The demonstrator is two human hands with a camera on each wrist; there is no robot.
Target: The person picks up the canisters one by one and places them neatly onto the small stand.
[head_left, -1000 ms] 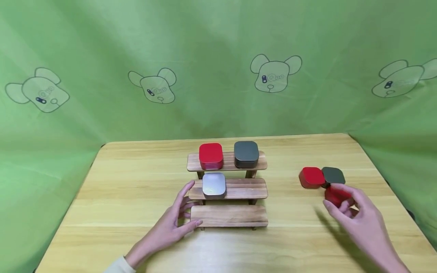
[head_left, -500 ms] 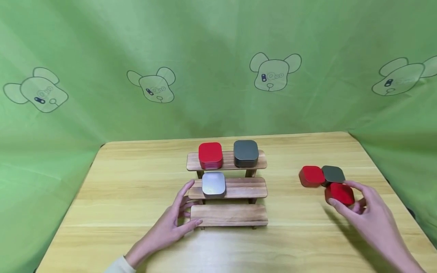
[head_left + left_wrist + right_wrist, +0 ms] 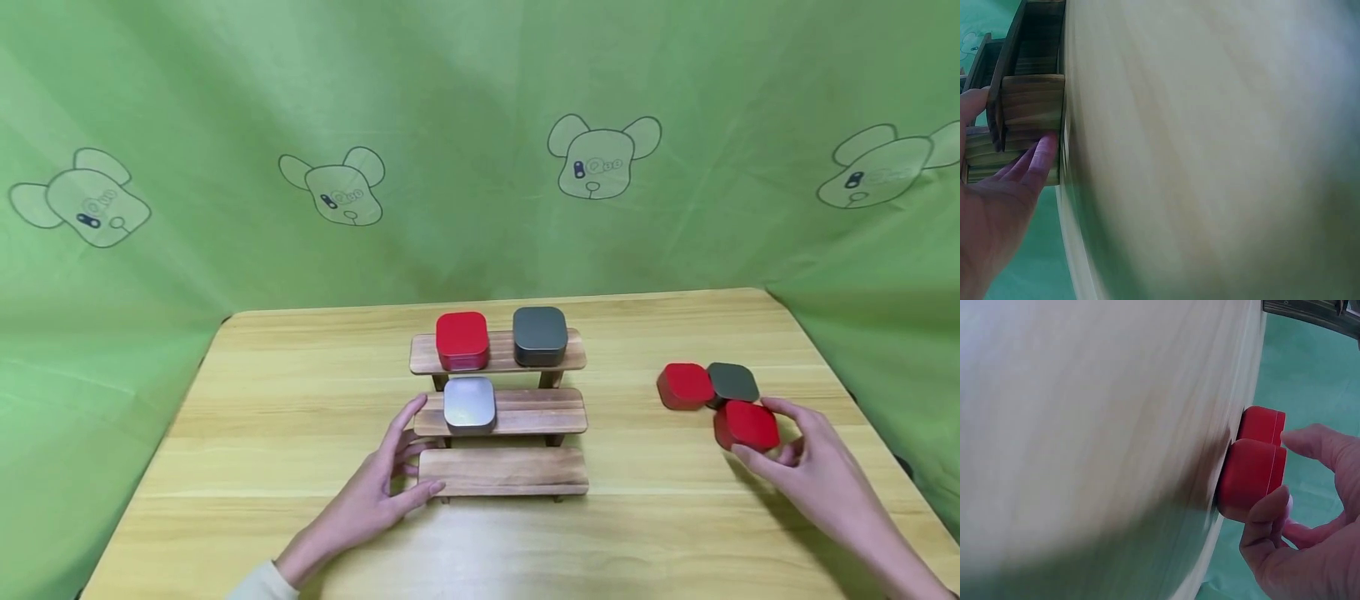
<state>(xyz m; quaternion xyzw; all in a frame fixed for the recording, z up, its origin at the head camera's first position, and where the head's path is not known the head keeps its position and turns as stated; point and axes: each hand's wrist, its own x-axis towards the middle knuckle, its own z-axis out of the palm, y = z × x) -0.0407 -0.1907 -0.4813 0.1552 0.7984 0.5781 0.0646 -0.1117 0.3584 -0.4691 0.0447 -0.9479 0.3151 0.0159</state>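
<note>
At its left end, a three-step wooden display stand (image 3: 525, 475) is held by my left hand (image 3: 367, 496), thumb at the front step, index fingertip at the middle one. In the left wrist view, fingers (image 3: 1040, 156) touch the stand's side. At the right, my right hand (image 3: 828, 479) spans the nearest red square tin (image 3: 750, 425), index finger at its far right corner and thumb at its near side. The right wrist view has this red tin (image 3: 1249, 478) standing on the table between thumb and fingers. Another red tin (image 3: 686, 386) and a dark grey tin (image 3: 733, 383) sit just beyond.
On the stand's top step are a red tin (image 3: 462, 337) and a dark grey tin (image 3: 540, 333). A silver tin (image 3: 469, 404) occupies the left of the middle step. Behind the wooden table (image 3: 285, 375) hangs a green curtain (image 3: 465, 167) with bear-head outlines.
My right hand has come down and slightly right around the nearest red tin, which shows more fully now. My left hand and the stand have stayed put.
</note>
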